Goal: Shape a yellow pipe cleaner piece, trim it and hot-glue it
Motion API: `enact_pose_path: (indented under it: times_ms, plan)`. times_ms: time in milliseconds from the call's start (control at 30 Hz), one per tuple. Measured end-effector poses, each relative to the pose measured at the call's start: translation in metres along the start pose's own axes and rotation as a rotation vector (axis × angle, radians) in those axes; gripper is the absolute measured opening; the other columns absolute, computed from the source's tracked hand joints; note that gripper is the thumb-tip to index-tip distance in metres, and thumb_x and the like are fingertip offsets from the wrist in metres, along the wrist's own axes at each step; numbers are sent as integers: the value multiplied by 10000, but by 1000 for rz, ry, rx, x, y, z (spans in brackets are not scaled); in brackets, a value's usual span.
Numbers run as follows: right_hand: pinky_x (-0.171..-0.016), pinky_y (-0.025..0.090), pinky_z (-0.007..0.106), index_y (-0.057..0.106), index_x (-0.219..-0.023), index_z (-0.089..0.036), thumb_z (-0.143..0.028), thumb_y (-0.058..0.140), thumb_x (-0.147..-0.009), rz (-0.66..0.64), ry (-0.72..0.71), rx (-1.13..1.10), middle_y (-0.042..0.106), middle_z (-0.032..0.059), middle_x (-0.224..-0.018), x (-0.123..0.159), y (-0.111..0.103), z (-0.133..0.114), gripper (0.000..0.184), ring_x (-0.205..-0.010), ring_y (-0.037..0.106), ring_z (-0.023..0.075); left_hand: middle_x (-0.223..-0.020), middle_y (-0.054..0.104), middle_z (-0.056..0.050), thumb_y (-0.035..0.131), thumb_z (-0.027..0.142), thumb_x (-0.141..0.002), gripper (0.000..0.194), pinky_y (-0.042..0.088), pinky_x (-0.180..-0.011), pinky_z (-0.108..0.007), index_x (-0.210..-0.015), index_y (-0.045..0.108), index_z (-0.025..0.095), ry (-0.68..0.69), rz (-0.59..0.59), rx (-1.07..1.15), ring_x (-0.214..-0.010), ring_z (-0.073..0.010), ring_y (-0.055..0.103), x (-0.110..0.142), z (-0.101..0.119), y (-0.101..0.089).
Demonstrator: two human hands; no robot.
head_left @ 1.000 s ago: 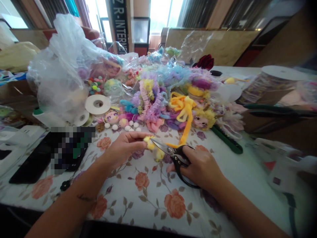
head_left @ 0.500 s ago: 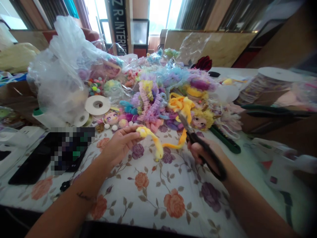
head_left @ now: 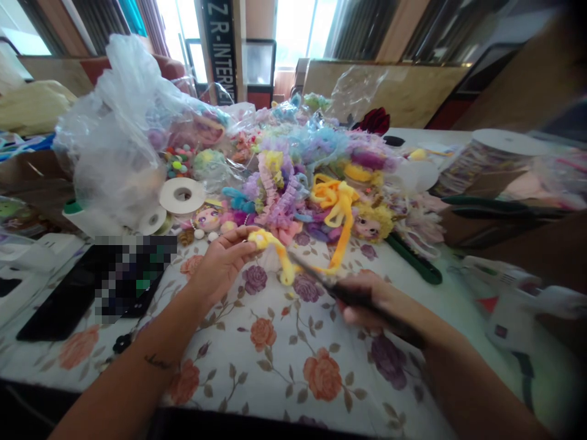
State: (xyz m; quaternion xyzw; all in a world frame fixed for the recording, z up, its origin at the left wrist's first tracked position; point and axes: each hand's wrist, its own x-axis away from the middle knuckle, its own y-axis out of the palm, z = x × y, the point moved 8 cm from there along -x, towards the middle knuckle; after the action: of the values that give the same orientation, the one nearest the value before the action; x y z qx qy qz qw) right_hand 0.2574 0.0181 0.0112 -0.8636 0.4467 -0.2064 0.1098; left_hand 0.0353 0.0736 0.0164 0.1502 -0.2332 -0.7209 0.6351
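My left hand [head_left: 220, 264] pinches one end of a short yellow fuzzy chenille stem [head_left: 275, 252], which curls down over the floral tablecloth [head_left: 293, 360]. To its right, my right hand [head_left: 373, 300] grips black-handled scissors [head_left: 348, 293], blurred by motion, with the blades pointing left toward the stem. Just behind both hands lie an orange chenille stem bundle [head_left: 337, 201] and a small blonde doll head [head_left: 369, 223].
A heap of pastel lace, pom-poms and doll heads [head_left: 293, 165] fills the middle of the table. A clear plastic bag [head_left: 119, 134] and white tape rolls [head_left: 182, 194] stand at left, a dark phone [head_left: 92, 287] below them. Green pliers [head_left: 415, 260], a glue gun [head_left: 518, 299] and a ribbon spool [head_left: 499, 153] are at right.
The scissors left the stem, swung up toward the orange bundle, then came back down low pointing left. My left hand lifted the yellow stem slightly up and leftward.
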Motion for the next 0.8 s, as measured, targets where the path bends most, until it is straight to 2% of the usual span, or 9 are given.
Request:
enact_pose_path:
  times_ms: [100,167,200,333,433,533,633,733,800]
  plan:
    - [-467,297,209,561,-601,-187,-256,751,-675,86,-70,515,496,-49,-541,0,7,-15,215,-507,446,95,-858,722,-2,776,110,-677,188,520,-813,-244,-844,727,181,33,15,19,-826,-126,669,0,3,-2]
    - [-507,377,224,659,-709,-193,-176,724,-685,119,-124,660,610,-22,-615,-2,17,-23,71,-554,544,126,-862,720,1,775,109,-678,195,517,-821,-233,-851,725,182,46,8,20,-831,-118,668,0,4,-1]
    - [-558,438,243,700,-785,-190,-172,732,-690,136,-183,682,674,10,-693,-4,22,-27,102,-618,608,155,-860,718,3,777,110,-677,195,516,-825,-233,-850,724,182,46,4,15,-827,-116,667,1,4,0]
    - [-869,530,340,731,-1048,-172,-198,755,-750,224,-498,595,725,124,-1085,-4,31,-45,301,-1014,674,251,-877,717,-5,794,127,-662,207,521,-826,-238,-854,727,171,3,-17,-24,-830,-118,663,4,-2,7]
    - [-886,541,332,737,-999,-185,-227,702,-831,276,-606,493,736,109,-1047,0,26,-48,177,-1019,678,227,-901,730,-16,814,152,-649,263,521,-803,-223,-900,742,177,-47,-47,-71,-831,-119,667,7,-7,12]
    - [-870,546,323,715,-1011,-203,-255,597,-917,455,-571,387,747,81,-1005,4,8,-46,159,-960,694,196,-903,741,-19,825,189,-653,272,518,-753,-206,-914,751,198,-110,-92,-138,-809,-119,672,13,-12,18]
    - [-952,510,377,637,-1175,-236,-286,496,-969,618,-475,302,713,78,-1140,6,-6,-44,255,-1076,655,209,-901,743,-19,819,222,-672,260,498,-664,-190,-925,754,212,-178,-183,-237,-740,-108,657,21,-18,26]
    - [-1009,476,416,490,-1358,-253,-328,469,-976,533,-440,170,643,88,-1287,-2,1,-50,389,-1209,584,222,-941,741,-26,804,215,-690,255,485,-671,-196,-940,754,214,-200,-292,-317,-764,-117,652,28,-20,37]
    - [-933,524,381,475,-1373,-233,-353,484,-964,429,-417,72,663,94,-1229,-10,9,-54,427,-1126,631,214,-980,740,-37,791,191,-698,247,491,-762,-222,-942,753,210,-196,-337,-333,-867,-149,661,31,-21,41]
